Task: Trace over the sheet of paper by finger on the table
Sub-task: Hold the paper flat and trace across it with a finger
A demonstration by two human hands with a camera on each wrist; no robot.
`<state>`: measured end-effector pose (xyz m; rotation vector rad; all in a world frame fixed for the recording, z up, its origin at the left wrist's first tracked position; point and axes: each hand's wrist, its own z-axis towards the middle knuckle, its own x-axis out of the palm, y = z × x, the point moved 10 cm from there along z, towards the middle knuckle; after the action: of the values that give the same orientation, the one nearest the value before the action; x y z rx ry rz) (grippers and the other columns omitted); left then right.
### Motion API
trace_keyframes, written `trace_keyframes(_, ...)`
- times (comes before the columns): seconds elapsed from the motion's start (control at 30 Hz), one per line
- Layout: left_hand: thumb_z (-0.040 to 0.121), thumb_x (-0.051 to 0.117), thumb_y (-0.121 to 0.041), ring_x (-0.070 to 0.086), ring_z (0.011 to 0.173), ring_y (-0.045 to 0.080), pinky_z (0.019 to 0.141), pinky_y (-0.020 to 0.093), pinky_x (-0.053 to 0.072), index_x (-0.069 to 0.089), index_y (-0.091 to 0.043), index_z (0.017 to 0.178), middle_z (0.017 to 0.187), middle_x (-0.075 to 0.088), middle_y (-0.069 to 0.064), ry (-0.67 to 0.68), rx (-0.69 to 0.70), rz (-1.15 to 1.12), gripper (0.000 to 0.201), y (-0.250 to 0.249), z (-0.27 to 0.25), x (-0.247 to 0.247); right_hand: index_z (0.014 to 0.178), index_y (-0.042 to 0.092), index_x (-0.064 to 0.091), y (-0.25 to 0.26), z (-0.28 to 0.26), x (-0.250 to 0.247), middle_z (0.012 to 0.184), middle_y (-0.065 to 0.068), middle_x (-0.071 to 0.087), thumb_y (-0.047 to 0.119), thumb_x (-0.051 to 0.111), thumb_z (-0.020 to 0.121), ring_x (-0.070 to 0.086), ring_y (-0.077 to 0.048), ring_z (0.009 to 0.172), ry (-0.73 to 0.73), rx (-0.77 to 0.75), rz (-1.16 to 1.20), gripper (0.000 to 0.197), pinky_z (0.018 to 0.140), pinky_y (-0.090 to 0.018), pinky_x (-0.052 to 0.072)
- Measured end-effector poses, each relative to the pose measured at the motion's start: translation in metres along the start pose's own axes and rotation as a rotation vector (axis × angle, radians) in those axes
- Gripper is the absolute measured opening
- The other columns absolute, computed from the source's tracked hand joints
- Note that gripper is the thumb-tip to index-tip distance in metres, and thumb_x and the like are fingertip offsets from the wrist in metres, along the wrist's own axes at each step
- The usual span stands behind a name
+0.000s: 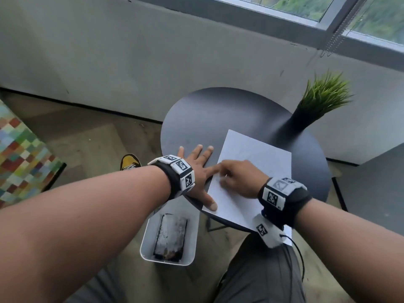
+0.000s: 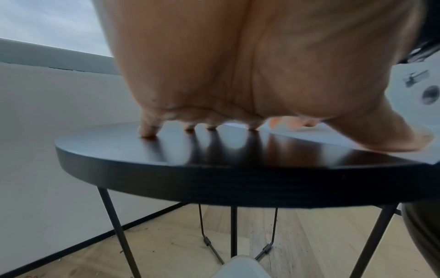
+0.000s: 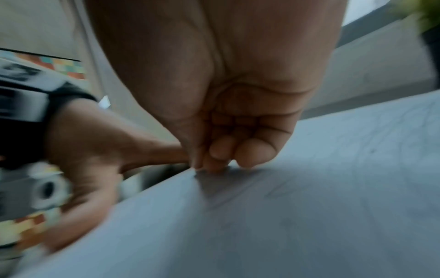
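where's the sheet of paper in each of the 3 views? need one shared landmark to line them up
Head: sheet of paper lies right of centre on the round dark table, under the right hand.
Left wrist: only a pale sliver at centre right, beyond the left hand.
Right wrist: fills the lower right, with the curled fingers touching it.
Shared landmark: the left hand's thumb, at the sheet's near left edge.

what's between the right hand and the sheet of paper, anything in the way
Nothing visible. The right hand already rests on the sheet of paper, fingertip down near its left edge; the left hand lies flat beside it.
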<state>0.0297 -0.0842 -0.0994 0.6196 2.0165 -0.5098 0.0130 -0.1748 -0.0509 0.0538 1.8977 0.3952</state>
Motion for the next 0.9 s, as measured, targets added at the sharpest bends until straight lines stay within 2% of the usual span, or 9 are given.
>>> trace_keyframes(0.07, 0.05, 0.056, -0.099, -0.025, 0.152, 0.032, 0.114, 0.073, -0.005, -0.015, -0.053, 0.151, 0.164, -0.032, 0.003, -0.002, -0.006, 0.009, 0.132, 0.0, -0.001, -0.001, 0.1, 0.017, 0.058, -0.02, 0.003, -0.014, 0.102, -0.008, 0.067, 0.028, 0.055, 0.09, 0.06, -0.029, 0.096, -0.125, 0.128, 0.031, 0.015, 0.077, -0.032, 0.046)
trace_keyframes(0.1, 0.05, 0.057, -0.099, -0.025, 0.152, 0.032, 0.114, 0.073, -0.005, -0.016, -0.054, 0.151, 0.164, -0.032, 0.003, -0.002, -0.006, 0.007, 0.132, 0.0, -0.001, -0.001, 0.1, 0.017, 0.057, -0.014, 0.0, -0.012, 0.103, -0.009, 0.067, 0.027, 0.054, 0.091, 0.06, -0.031, 0.096, -0.139, 0.112, 0.03, 0.014, 0.077, -0.034, 0.046)
trace_keyframes(0.23, 0.049, 0.058, -0.098, -0.024, 0.152, 0.033, 0.114, 0.074, -0.005, -0.016, -0.055, 0.151, 0.164, -0.031, 0.004, -0.006, -0.004, 0.003, 0.134, -0.001, -0.002, -0.001, 0.108, 0.015, 0.06, 0.036, -0.019, 0.023, 0.104, -0.007, 0.067, 0.023, 0.056, 0.091, 0.061, -0.029, 0.094, 0.084, -0.155, 0.027, 0.019, 0.078, -0.035, 0.047)
trace_keyframes(0.4, 0.049, 0.057, -0.099, -0.022, 0.153, 0.033, 0.113, 0.075, -0.001, -0.017, -0.054, 0.151, 0.164, -0.03, 0.003, 0.016, -0.018, 0.032, 0.134, -0.001, -0.002, -0.003, 0.098, 0.017, 0.056, -0.027, 0.001, -0.017, 0.099, -0.012, 0.067, 0.029, 0.052, 0.092, 0.061, -0.033, 0.094, -0.163, 0.16, 0.01, 0.014, 0.072, -0.033, 0.044)
trace_keyframes(0.47, 0.048, 0.058, -0.099, -0.021, 0.153, 0.034, 0.112, 0.076, 0.001, -0.017, -0.055, 0.15, 0.165, -0.03, 0.004, 0.021, -0.014, 0.036, 0.134, -0.001, -0.001, -0.004, 0.102, 0.017, 0.054, 0.001, -0.006, -0.003, 0.102, -0.012, 0.066, 0.025, 0.052, 0.093, 0.061, -0.035, 0.092, -0.111, 0.014, -0.01, 0.013, 0.071, -0.034, 0.043)
trace_keyframes(0.57, 0.05, 0.059, -0.097, -0.02, 0.153, 0.035, 0.111, 0.077, 0.003, -0.018, -0.053, 0.151, 0.165, -0.029, 0.005, 0.036, -0.017, 0.048, 0.134, -0.002, -0.004, -0.005, 0.101, 0.015, 0.057, 0.037, -0.026, 0.023, 0.096, -0.007, 0.066, 0.02, 0.056, 0.092, 0.06, -0.03, 0.088, 0.115, -0.224, -0.056, 0.011, 0.071, -0.034, 0.043)
trace_keyframes(0.73, 0.05, 0.062, -0.096, -0.021, 0.153, 0.034, 0.112, 0.077, 0.006, -0.017, -0.052, 0.151, 0.164, -0.03, 0.004, 0.06, -0.033, 0.058, 0.135, -0.004, -0.005, -0.008, 0.105, 0.018, 0.053, -0.018, -0.007, -0.012, 0.1, -0.013, 0.065, 0.029, 0.05, 0.094, 0.059, -0.034, 0.091, -0.146, 0.096, -0.034, 0.016, 0.072, -0.034, 0.045)
trace_keyframes(0.8, 0.05, 0.064, -0.094, -0.021, 0.153, 0.034, 0.111, 0.079, 0.006, -0.017, -0.052, 0.151, 0.164, -0.031, 0.005, 0.065, -0.039, 0.056, 0.136, -0.004, -0.006, -0.008, 0.106, 0.017, 0.052, 0.005, -0.016, 0.003, 0.099, -0.014, 0.066, 0.026, 0.049, 0.095, 0.059, -0.034, 0.088, -0.117, -0.019, -0.035, 0.015, 0.071, -0.036, 0.045)
trace_keyframes(0.9, 0.051, 0.065, -0.093, -0.021, 0.152, 0.036, 0.109, 0.079, 0.007, -0.018, -0.052, 0.151, 0.164, -0.03, 0.007, 0.06, -0.039, 0.066, 0.137, -0.005, -0.006, -0.007, 0.098, 0.015, 0.056, 0.032, -0.033, 0.025, 0.093, -0.008, 0.067, 0.02, 0.055, 0.092, 0.055, -0.023, 0.079, 0.078, -0.222, -0.049, 0.008, 0.068, -0.032, 0.041)
